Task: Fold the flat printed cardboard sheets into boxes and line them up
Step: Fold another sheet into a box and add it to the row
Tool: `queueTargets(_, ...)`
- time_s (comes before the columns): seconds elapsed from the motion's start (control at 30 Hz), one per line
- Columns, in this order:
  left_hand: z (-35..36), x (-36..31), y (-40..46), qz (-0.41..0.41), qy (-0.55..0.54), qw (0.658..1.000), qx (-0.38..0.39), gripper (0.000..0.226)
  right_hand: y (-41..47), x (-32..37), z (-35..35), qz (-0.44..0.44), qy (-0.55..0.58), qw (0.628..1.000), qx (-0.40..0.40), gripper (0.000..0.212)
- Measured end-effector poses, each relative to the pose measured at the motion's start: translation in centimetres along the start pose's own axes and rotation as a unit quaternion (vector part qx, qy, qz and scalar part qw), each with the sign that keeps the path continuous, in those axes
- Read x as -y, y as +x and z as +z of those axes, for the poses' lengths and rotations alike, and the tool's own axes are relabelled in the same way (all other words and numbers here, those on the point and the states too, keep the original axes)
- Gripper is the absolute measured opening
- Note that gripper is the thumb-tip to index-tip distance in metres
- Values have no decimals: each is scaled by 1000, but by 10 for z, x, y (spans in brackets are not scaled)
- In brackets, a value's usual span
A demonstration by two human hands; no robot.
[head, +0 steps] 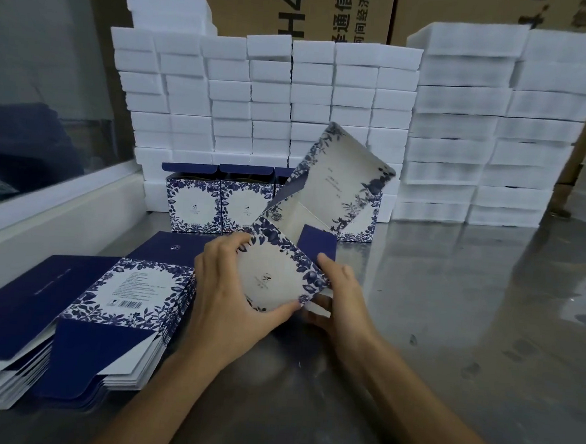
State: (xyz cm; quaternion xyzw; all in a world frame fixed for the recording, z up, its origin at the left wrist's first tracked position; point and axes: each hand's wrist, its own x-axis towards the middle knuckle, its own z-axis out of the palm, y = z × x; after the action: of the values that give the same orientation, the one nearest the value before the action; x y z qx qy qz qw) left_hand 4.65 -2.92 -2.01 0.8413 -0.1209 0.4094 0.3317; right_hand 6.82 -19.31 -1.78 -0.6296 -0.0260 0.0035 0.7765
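Observation:
A half-folded box [281, 272] with blue floral print and white panels is held above the steel table, its long lid panel [342, 176] tilted up and back. My left hand [225, 296] grips the box's left side, thumb under its lower edge. My right hand [342, 293] holds the right side, fingers curled round a bottom flap. A stack of flat printed sheets [84, 308] lies at the left. Folded boxes [193, 202] with open tops stand in a row behind, partly hidden by the held box.
White foam blocks [268, 93] are stacked in a wall behind the row, with taller stacks [479, 130] at the right. Brown cartons [297, 9] stand at the back. A white ledge and window [51, 104] run along the left. The steel table [467, 318] extends right.

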Motion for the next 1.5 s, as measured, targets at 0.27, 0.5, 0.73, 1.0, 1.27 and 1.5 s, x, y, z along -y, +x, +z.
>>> queueTargets(0.27,1,5,-2,-59,-129,988,68,103,0,12,4,-73,-32,997,8,46)
queueTargets(0.5,1,9,0,-49,-135,987,71,60,-7,29,-3,-92,-135,986,36,32)
queueTargets(0.73,-2,2,2,-90,-242,966,31,26,-8,27,-8,-144,-123,980,-58,37)
queueTargets(1.0,-1,5,11,-354,-335,873,9,27,-13,28,-8,-290,-184,933,-107,41)
queueTargets(1.27,0,14,15,-409,-337,848,8,30,-17,25,-7,-340,-235,902,-123,49)
queueTargets(1.5,2,10,12,-399,-314,862,14,37,-16,25,-5,-325,-248,902,-137,52)
